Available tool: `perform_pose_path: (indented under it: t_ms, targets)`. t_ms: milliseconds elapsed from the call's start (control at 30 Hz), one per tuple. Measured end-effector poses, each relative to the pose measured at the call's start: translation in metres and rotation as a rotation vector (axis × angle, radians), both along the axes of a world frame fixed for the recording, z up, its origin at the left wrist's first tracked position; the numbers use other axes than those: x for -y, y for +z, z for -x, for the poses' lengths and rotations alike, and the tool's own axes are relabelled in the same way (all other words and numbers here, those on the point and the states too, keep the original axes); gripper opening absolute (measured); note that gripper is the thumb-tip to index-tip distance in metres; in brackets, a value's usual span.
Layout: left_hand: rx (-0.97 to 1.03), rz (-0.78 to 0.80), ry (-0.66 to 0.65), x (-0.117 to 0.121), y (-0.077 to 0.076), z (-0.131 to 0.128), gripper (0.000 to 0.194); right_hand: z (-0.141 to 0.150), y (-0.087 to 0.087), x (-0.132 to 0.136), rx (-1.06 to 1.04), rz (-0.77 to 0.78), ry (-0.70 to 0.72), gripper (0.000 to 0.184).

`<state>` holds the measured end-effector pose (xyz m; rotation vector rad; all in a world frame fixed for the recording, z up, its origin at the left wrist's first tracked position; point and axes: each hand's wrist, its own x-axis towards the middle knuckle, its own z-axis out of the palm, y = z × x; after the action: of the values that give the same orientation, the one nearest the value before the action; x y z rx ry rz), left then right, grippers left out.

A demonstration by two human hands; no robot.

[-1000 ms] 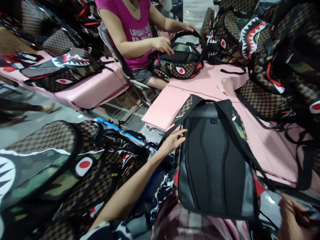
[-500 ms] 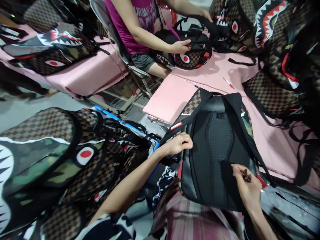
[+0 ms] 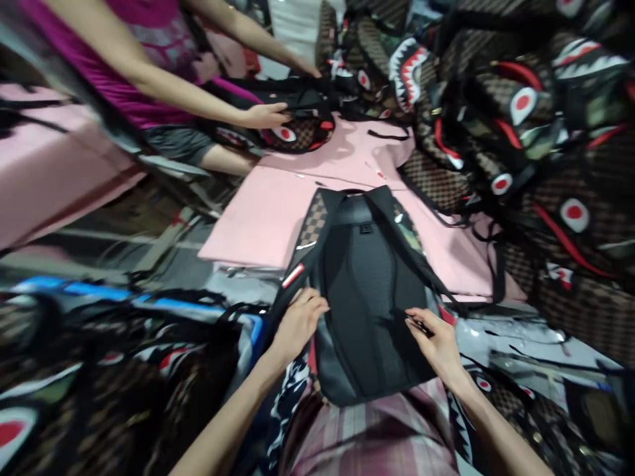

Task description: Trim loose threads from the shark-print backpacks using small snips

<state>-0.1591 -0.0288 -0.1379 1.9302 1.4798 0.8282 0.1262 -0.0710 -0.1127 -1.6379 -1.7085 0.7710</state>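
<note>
With left hand [image 3: 299, 322], grips left edge of black backpack [image 3: 370, 284], set lengthwise from lap [image 3: 370, 439] toward pink table [image 3: 255, 218]; with right hand [image 3: 439, 340], over lower right side, pinches seemingly a small dark item [image 3: 420, 324].

A person [image 3: 149, 53] in a magenta top sat in a chair [image 3: 173, 165] across the pink worktop [image 3: 253, 218], handling a checkered bag [image 3: 302, 135] with a red-and-white eye. A heap of patterned bags [image 3: 520, 99] filled the right side; a dark strap [image 3: 389, 135] and a small red-and-white item [image 3: 380, 174] lay nearby. Blurred bags [image 3: 99, 390] sat lower left, beside a blue strip [image 3: 129, 299].
</note>
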Motion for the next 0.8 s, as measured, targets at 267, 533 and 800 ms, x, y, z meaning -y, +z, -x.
perform_pose_path:
  t_ms: [267, 533, 800]
  targets:
    - [0.644, 0.688, -0.657, 0.006, 0.069, -0.054, 0.043, -0.109, 0.008, -0.050, -0.016, 0.083, -0.273, 0.039]
    - [1.038, 0.784, 0.109, -0.036, 0.041, -0.163, 0.036, -0.095, -0.002, -0.082, -0.123, 0.271, 0.051, 0.034]
    - [1.072, 0.846, 0.077, -0.032, 0.040, -0.171, 0.025, -0.080, 0.003, -0.060, -0.306, 0.327, -0.020, 0.031]
